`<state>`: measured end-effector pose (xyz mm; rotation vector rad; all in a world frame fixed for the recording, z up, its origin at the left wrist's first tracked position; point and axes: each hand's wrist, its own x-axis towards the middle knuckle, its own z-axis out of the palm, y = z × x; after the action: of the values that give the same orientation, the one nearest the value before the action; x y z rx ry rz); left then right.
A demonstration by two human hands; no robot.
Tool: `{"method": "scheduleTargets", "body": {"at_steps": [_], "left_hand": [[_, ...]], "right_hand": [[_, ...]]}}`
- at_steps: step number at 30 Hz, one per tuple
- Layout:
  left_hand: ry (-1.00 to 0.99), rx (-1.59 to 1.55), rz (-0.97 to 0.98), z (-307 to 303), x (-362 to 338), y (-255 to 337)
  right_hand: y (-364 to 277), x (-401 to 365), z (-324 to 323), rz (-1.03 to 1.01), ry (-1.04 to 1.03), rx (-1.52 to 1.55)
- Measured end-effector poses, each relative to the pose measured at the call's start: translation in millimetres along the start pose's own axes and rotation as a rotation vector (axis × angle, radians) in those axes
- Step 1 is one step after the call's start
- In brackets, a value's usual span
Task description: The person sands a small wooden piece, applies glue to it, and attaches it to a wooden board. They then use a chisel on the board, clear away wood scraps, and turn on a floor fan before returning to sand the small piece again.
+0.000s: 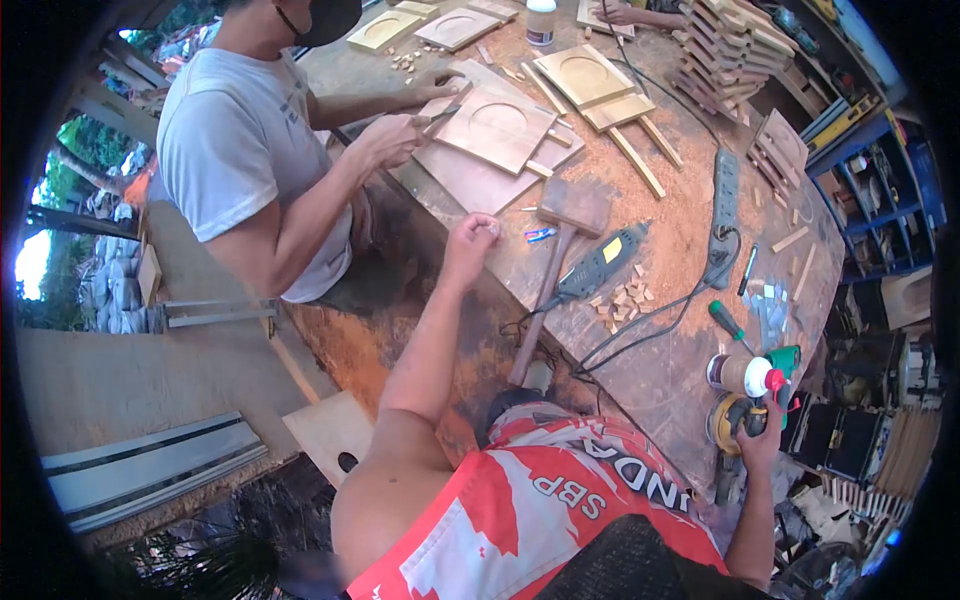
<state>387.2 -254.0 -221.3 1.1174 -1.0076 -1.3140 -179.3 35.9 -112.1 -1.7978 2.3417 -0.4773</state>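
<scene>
My left hand [472, 240] is raised near the workbench's edge with its fingers pinched together. A small pale bit shows at the fingertips, too small to name. Close by on the bench lie a wooden mallet [575, 206], a small blue-and-red item [540, 235] and a grey rotary tool [603, 262]. On the right, my right hand [760, 440] has its fingers closed at the red top of a white bottle [757, 377]; part of the grip is hidden. A yellow sander [723, 424] sits just beside that hand.
A co-worker [230, 160] holds a tool against a square wooden panel [495, 130]. A power strip [724, 195] with trailing cords, a green screwdriver [728, 322], wood scraps [625, 300] and sawdust lie on the bench. Stacked wooden pieces [725, 55] stand at the back right.
</scene>
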Motion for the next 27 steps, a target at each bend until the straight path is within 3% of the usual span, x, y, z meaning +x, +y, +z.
{"method": "scheduleTargets", "body": {"at_steps": [2,5,8,12,16,27], "left_hand": [[-0.023,0.055,0.026,-4,4,-13],[0.036,0.435,0.094,5,4,-39],[0.100,0.524,0.254,32,-8,-15],[0.253,0.662,0.378,40,-1,-41],[0.266,0.783,0.502,42,-2,-39],[0.249,0.915,0.550,52,-1,-29]], "right_hand": [[-3,2,-1,0.004,0.002,-0.009],[-2,2,0,-0.028,0.022,0.011],[-11,3,-4,0.043,-0.005,0.064],[-6,3,-1,0.010,0.017,0.019],[-5,2,-2,0.010,0.013,0.000],[-12,3,-4,-0.005,0.037,-0.049]]}}
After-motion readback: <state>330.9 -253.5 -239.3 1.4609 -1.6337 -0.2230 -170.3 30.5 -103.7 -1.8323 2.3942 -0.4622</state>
